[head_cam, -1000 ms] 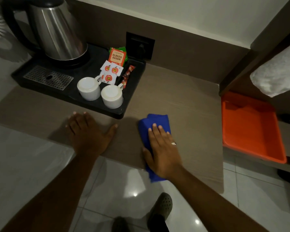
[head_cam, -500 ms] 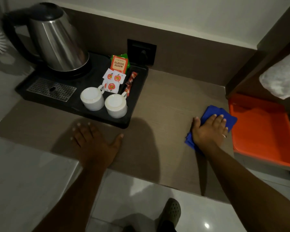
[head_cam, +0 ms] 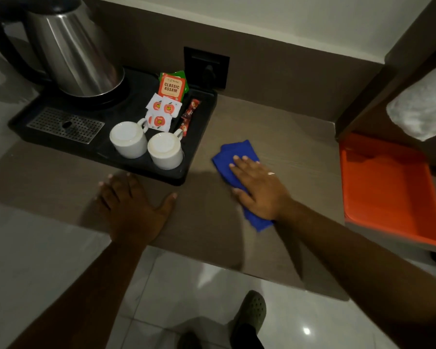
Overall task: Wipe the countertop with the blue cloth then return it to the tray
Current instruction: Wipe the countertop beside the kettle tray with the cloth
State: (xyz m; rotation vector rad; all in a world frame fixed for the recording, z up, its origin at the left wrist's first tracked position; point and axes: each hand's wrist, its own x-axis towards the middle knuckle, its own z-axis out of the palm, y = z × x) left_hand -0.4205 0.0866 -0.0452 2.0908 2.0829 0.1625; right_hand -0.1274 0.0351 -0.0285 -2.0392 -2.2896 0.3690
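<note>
The folded blue cloth (head_cam: 233,154) lies flat on the brown countertop (head_cam: 287,132), just right of the black tray's corner. My right hand (head_cam: 259,187) presses down on the cloth with fingers spread, covering its middle; blue shows beyond my fingertips and under my wrist. My left hand (head_cam: 134,205) rests palm-down on the countertop near its front edge, holding nothing. The empty orange tray (head_cam: 388,197) sits on a lower shelf at the right, apart from the cloth.
A black tray (head_cam: 196,157) at the left holds a steel kettle (head_cam: 71,54), two upturned white cups (head_cam: 129,139), and tea sachets (head_cam: 171,86). A wall socket (head_cam: 207,66) is behind. A white towel (head_cam: 420,109) lies above the orange tray. My shoe (head_cam: 252,313) is on the tiled floor.
My right hand slid the cloth from the middle front to the right edge by the orange tray, then back left toward the black tray. My left hand stayed planted.
</note>
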